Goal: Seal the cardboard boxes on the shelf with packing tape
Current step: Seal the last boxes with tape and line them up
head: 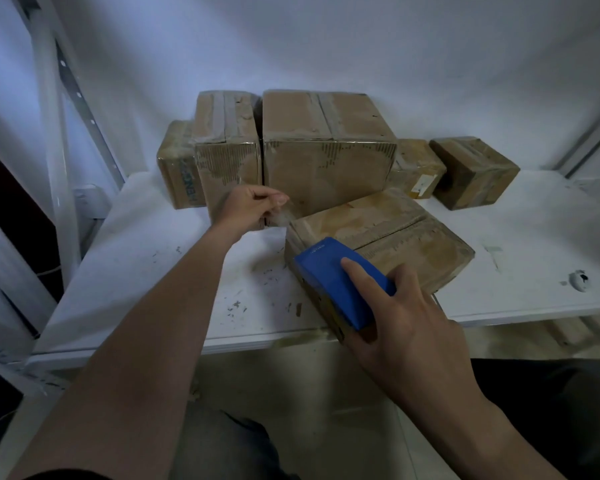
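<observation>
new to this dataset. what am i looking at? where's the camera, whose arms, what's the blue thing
There is no robot here. A person works with bare hands, and the single picture comes from a wide-angle camera worn on their head, looking forward and down, so both forearms reach in from the bottom edge.

The left hand pinches the end of a strip of clear tape. The right hand holds a blue tape dispenser at the near corner of a flat cardboard box, index finger laid along its top.

That box lies at the front of a scuffed white shelf. Behind it stand five more boxes, among them a large box in the middle, all with tape already showing on them.
</observation>
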A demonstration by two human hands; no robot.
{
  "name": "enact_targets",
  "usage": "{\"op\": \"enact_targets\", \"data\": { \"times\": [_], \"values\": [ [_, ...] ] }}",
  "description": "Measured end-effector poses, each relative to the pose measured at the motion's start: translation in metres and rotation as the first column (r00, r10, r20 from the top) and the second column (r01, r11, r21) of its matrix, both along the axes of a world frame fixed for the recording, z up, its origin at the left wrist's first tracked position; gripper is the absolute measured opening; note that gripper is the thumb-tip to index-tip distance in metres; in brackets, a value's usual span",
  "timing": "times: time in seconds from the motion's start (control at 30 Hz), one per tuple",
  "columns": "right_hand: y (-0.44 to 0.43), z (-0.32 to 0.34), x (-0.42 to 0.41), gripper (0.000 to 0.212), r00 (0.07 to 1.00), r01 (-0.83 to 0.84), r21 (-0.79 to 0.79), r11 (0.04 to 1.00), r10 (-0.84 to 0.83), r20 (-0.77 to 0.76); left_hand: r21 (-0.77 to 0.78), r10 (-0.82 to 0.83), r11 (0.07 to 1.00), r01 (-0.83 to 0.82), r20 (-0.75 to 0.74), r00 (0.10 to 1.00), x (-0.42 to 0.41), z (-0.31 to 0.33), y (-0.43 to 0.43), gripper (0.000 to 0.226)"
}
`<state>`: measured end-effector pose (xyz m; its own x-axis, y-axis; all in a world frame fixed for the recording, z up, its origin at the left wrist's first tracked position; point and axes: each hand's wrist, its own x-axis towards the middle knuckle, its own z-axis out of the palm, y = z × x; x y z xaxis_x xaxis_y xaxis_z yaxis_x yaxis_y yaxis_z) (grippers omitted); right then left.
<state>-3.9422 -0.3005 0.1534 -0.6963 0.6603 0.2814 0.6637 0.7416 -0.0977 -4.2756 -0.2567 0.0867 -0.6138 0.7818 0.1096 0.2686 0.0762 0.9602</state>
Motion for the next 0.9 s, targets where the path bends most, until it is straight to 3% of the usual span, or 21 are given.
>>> {"op": "enact_targets", "data": {
  "times": [0.33,0.53,0.63,0.77,0.9],
  "values": [
    [-0.002,-0.001,-0.005,0.093,0.999,0.0,-0.045,0.999,0.002,0.044,-0.049,-0.05,0.998,0.049,-0.006,0.999,0.009,-0.026,0.006,0.006],
    [-0.006,-0.004,-0.004,0.091,1.0,-0.004,-0.008,1.0,0.004,0.025,-0.213,-0.057,0.976,0.043,-0.059,0.997,0.021,-0.053,0.005,0.028],
    [-0.004,-0.005,-0.004,0.089,1.0,-0.003,-0.002,1.0,0.003,-0.003,-0.202,-0.049,0.979,0.017,-0.154,0.987,0.013,-0.043,0.003,0.025],
    [-0.002,-0.004,-0.005,0.087,1.0,0.001,-0.022,1.0,-0.001,0.003,-0.096,0.088,0.989,-0.117,-0.257,0.962,0.013,-0.021,-0.001,0.024],
    [-0.003,-0.004,-0.004,0.086,1.0,-0.004,-0.026,1.0,0.004,0.0,-0.134,-0.121,0.987,0.088,-0.255,0.959,0.041,0.003,0.009,0.033]
  ]
}}
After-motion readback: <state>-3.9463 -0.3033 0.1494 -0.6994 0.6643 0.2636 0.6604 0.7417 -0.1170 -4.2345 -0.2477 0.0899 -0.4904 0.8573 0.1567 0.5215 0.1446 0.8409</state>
